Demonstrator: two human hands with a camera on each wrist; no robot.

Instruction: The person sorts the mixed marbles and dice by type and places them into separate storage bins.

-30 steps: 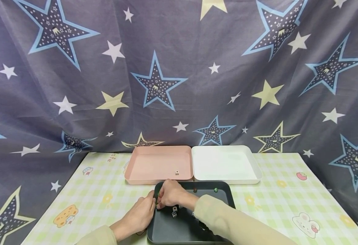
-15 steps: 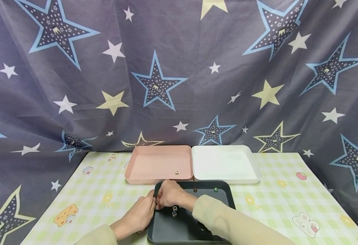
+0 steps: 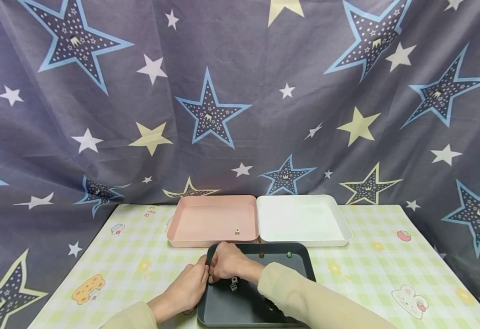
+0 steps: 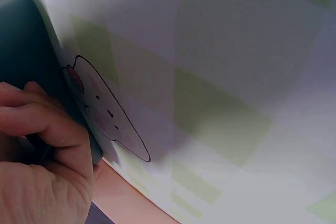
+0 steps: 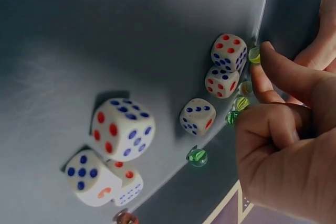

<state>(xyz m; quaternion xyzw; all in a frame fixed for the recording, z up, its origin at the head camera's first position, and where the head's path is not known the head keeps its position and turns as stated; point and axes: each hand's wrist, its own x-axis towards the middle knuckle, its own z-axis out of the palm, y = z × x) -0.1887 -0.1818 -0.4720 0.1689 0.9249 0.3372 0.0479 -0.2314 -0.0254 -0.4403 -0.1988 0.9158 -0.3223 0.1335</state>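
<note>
My left hand [image 3: 187, 287] grips the left edge of a dark grey tray [image 3: 244, 310]. In the left wrist view its bent fingers [image 4: 50, 121] lie against the tray's outer wall. My right hand [image 3: 227, 262] reaches over the tray's left side. In the right wrist view its thumb and index finger pinch a yellow-green marble [image 5: 254, 55] beside the tray wall. Several more marbles line that wall, among them a green marble [image 5: 198, 157]. White dice lie close by, including a large-looking die [image 5: 124, 128] near the camera and another die [image 5: 198, 116]. The right forearm hides part of the tray.
Behind the dark tray stand a pink tray [image 3: 211, 217] with one die [image 3: 237, 231] inside and a white tray [image 3: 301, 219]. A brown marble [image 3: 261, 254] and a green marble [image 3: 289, 254] sit at the dark tray's far side. A checked cloth [image 3: 379, 274] covers the table.
The right hand has shifted very slightly toward the tray's left wall. The left hand and the trays have kept their places.
</note>
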